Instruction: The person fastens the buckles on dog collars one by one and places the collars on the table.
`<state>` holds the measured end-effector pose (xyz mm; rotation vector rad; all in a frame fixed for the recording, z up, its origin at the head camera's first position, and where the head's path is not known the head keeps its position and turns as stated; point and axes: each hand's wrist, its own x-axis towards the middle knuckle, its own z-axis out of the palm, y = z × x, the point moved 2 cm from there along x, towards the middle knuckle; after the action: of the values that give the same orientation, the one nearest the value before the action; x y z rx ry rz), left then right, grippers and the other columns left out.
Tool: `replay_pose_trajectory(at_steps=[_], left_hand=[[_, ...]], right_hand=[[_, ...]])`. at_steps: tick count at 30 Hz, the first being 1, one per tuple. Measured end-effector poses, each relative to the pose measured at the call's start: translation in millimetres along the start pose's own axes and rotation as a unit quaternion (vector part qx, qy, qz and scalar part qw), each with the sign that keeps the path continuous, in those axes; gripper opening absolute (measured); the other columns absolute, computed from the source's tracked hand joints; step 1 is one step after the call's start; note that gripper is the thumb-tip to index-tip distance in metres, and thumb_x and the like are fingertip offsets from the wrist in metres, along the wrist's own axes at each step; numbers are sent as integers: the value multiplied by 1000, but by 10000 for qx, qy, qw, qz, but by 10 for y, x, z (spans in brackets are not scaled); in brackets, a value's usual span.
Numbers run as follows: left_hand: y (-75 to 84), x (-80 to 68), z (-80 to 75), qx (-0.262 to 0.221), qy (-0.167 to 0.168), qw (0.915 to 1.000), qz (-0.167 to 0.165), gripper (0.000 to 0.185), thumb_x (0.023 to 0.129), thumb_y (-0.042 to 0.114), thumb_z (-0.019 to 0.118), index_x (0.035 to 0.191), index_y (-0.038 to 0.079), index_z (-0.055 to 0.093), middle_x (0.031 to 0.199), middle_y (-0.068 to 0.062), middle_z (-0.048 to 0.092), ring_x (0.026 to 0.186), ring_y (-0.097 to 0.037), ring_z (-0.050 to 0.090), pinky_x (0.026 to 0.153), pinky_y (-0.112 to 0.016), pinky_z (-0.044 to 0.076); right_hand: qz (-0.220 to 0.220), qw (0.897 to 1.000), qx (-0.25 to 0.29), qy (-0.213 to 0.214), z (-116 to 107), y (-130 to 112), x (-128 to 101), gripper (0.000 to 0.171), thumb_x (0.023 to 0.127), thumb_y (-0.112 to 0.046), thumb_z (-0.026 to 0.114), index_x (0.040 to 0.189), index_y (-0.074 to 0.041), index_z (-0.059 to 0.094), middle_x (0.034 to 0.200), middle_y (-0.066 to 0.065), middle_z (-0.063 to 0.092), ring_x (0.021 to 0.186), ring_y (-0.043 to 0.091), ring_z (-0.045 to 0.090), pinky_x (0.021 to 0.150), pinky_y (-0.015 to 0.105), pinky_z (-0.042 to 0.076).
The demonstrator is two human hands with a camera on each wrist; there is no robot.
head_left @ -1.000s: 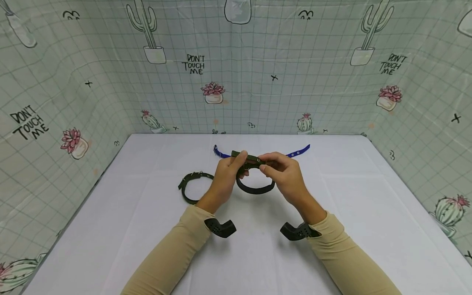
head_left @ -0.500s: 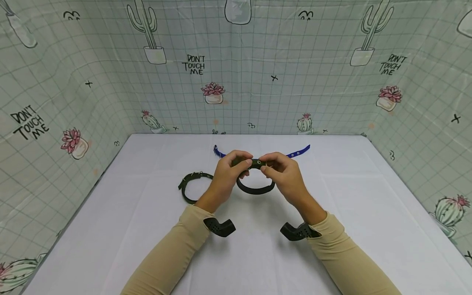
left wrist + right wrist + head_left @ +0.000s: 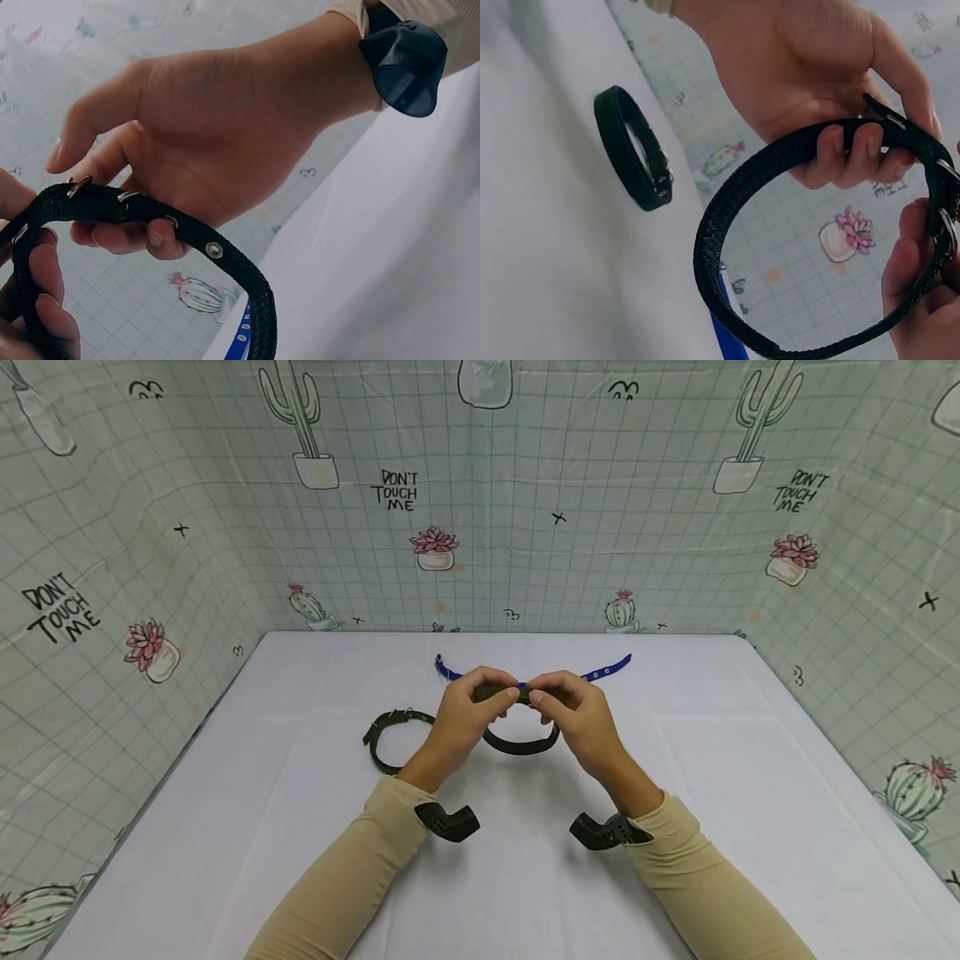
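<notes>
Both hands held the dark woven collar [image 3: 521, 742] above the tabletop [image 3: 675, 827]: left hand [image 3: 459, 720] and right hand [image 3: 573, 714] pinched its buckle end. It looked light and floppy, best gripped near the buckle.

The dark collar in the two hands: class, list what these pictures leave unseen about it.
- Head view: the buckle of the held collar is covered by the left hand and right hand.
- Left wrist view: its loop runs off the bottom edge.
- Right wrist view: the buckle is cut off at the right edge.
- Blue strap: its middle is hidden behind the hands.
</notes>
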<state>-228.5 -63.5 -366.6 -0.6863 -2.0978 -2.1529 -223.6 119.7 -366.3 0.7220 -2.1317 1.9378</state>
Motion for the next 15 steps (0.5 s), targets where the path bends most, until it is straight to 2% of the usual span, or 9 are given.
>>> replay_pose_trajectory(at_steps=[4, 9, 15], left_hand=[[10, -1, 8, 51, 7, 10000, 24, 21, 96, 16, 68, 110, 1, 66, 98, -8, 64, 85, -27, 56, 77, -35, 50], [25, -4, 3, 123, -3, 9999, 38, 22, 96, 16, 70, 112, 1, 66, 100, -9, 64, 85, -21, 57, 77, -33, 50], [38, 3, -41, 69, -363, 9993, -31, 33, 95, 13, 70, 125, 2, 62, 113, -10, 65, 101, -26, 64, 89, -35, 52]], right_hand=[[96, 9999, 55, 67, 2, -4, -2, 20, 100, -13, 63, 109, 4, 67, 95, 10, 68, 82, 24, 60, 68, 29, 51], [284, 9993, 157, 169, 2, -10, 1, 20, 100, -12, 62, 108, 6, 66, 93, 11, 68, 81, 23, 63, 67, 28, 53], [339, 9988, 135, 324, -20, -11, 4, 20, 101, -11, 58, 108, 5, 67, 95, 17, 65, 78, 22, 62, 67, 28, 54]])
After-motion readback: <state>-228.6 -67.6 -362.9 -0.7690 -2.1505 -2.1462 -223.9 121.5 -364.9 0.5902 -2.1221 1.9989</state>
